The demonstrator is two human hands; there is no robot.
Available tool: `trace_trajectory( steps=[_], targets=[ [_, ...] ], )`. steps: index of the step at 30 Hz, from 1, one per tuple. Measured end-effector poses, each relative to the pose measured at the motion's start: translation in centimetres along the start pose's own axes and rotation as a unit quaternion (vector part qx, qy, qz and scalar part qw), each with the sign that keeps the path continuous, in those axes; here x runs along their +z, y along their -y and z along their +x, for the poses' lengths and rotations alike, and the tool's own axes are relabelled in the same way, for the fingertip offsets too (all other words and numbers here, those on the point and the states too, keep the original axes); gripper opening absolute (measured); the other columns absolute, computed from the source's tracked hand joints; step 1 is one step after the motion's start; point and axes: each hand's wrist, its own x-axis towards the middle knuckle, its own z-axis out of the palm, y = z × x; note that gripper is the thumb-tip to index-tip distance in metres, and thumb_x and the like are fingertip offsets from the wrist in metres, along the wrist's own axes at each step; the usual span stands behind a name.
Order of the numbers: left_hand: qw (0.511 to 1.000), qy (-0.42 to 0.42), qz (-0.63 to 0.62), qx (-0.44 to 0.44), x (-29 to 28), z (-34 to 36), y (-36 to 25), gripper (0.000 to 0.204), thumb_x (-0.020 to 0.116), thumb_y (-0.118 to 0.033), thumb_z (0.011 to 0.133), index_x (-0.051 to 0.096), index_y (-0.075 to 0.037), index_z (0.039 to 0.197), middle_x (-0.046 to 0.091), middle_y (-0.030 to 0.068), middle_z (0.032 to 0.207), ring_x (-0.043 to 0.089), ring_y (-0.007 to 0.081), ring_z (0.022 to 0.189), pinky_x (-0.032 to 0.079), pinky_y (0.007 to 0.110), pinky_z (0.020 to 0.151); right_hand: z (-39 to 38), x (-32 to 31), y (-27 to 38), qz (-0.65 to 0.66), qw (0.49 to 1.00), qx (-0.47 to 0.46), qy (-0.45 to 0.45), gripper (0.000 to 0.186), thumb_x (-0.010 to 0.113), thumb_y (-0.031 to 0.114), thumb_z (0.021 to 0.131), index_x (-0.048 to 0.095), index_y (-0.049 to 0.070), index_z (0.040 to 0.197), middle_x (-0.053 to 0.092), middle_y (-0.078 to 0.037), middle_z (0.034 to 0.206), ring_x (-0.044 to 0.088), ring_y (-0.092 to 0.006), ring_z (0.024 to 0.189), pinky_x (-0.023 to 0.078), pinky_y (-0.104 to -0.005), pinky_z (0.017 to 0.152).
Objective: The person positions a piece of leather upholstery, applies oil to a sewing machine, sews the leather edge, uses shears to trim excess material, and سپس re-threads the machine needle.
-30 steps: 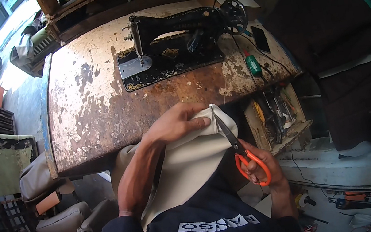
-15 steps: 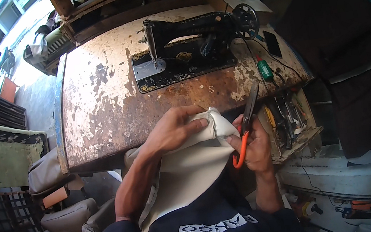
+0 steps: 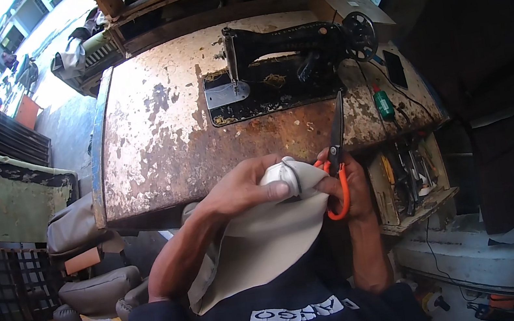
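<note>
At the flaking wooden workbench, we find a cream sheet held in two hands.
From left to right, we note the left hand pinching the sheet's folded upper end between thumb and fingers, the sheet hanging between bench and torso; the black sewing machine on the bench beyond; the right hand gripping orange-handled scissors, blades pointing away from the person, its thumb against the sheet; and a green bottle near the bench's right end.

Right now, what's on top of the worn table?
The table holds a black sewing machine, green bottle and flat dark slab. Whatever's under the machine's base is hidden.
</note>
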Motion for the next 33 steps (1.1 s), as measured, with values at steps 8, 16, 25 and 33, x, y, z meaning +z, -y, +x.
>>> trace_trajectory(
  steps=[8, 16, 25, 33],
  targets=[
    [0.903, -0.211, 0.374, 0.025, 3.4, -0.9, -6.7, 0.033, 0.074, -0.028, 0.098, 0.072, -0.001, 0.117, 0.070, 0.0011, 0.097, 0.062, 0.0082, 0.091, 0.051, 0.028, 0.082, 0.4, 8.2, 2.5, -0.254, 0.957, -0.086, -0.107, 0.075, 0.089, 0.012, 0.081, 0.041, 0.004, 0.138, 0.055, -0.012, 0.117, 0.057, -0.0199, 0.112, 0.049, -0.0350, 0.096],
    [0.946, -0.194, 0.261, 0.011, 2.8, -1.9, -9.6, 0.051, 0.070, -0.037, 0.099, 0.065, 0.005, 0.128, 0.074, 0.0088, 0.105, 0.069, 0.0129, 0.091, 0.054, 0.028, 0.085, 1.0, 5.4, 3.0, -0.106, 0.993, -0.058, 0.009, 0.050, 0.061, -0.007, 0.077, 0.052, 0.005, 0.125, 0.060, -0.004, 0.100, 0.061, -0.0126, 0.087, 0.051, -0.0297, 0.084],
    [0.988, 0.033, 0.144, 0.041, 0.7, 0.0, -9.3, 0.067, 0.080, -0.042, 0.089, 0.060, 0.007, 0.129, 0.071, 0.0099, 0.109, 0.068, 0.0153, 0.097, 0.053, 0.027, 0.088, 5.2, 2.7, 6.1, -0.141, 0.986, -0.038, 0.085, 0.058, 0.061, 0.009, 0.055, 0.063, 0.001, 0.112, 0.067, -0.007, 0.099, 0.064, -0.0155, 0.092, 0.050, -0.0274, 0.087],
    [0.987, 0.037, 0.156, -0.020, 2.4, 2.9, -10.0, 0.065, 0.083, -0.024, 0.084, 0.057, 0.009, 0.134, 0.072, 0.0168, 0.114, 0.071, 0.0198, 0.098, 0.056, 0.030, 0.089, 9.7, -2.0, 4.1, -0.050, 0.995, 0.002, 0.084, 0.063, 0.057, 0.014, 0.061, 0.060, 0.001, 0.123, 0.065, -0.005, 0.102, 0.062, -0.0146, 0.094, 0.048, -0.0256, 0.087]
  ],
)
